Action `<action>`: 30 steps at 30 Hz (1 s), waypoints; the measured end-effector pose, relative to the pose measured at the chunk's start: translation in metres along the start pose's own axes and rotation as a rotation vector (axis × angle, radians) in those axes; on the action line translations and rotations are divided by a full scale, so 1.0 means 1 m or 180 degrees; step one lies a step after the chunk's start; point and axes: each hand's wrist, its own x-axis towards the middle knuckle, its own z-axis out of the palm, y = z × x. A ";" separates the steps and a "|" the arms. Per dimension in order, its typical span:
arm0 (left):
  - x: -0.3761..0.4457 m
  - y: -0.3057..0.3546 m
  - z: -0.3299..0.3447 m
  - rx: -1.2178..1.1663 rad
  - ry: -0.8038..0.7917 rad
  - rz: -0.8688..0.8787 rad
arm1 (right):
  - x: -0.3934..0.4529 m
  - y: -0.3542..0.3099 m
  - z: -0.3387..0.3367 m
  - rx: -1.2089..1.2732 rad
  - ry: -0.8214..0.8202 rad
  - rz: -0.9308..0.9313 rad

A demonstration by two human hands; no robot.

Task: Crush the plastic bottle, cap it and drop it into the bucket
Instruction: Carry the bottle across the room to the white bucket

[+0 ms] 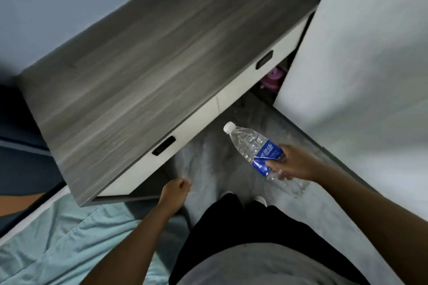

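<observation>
Right grip clamped on capped plastic bottle (blue label); left grip loosely curled, empty.

1. I can see one piece of print: white Chinese characters on the blue label of the plastic bottle.
2. They are too blurred for me to read reliably.
3. I find no other readable text.

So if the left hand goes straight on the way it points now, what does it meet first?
Probably the underside edge of the desk: the loosely closed left hand points up toward its near corner, though depth is unclear.
</observation>
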 end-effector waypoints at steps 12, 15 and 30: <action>-0.008 0.006 0.048 0.0754 -0.0362 0.0061 | -0.067 0.100 0.003 0.0543 0.0126 0.1157; 0.002 0.013 0.046 0.0795 -0.0466 0.0088 | -0.079 0.112 0.010 0.0523 0.0190 0.1390; 0.080 0.078 0.030 0.2057 -0.1247 0.1120 | -0.143 0.129 0.120 0.1326 0.0638 0.2812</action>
